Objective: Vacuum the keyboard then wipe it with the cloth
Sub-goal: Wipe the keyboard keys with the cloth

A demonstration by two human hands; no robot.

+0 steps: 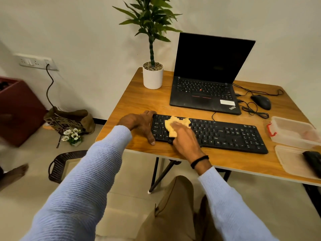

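A black keyboard lies along the front of the wooden table. My right hand presses a yellow cloth onto the keys at the keyboard's left end; the hand is slightly blurred. My left hand grips the keyboard's left edge, thumb at the front corner and fingers at the back corner. A dark object, possibly the vacuum, lies cut off at the right edge on a clear lid.
An open black laptop stands behind the keyboard, with a potted plant to its left and a mouse with loose cables to its right. A clear plastic box and lid sit at the right.
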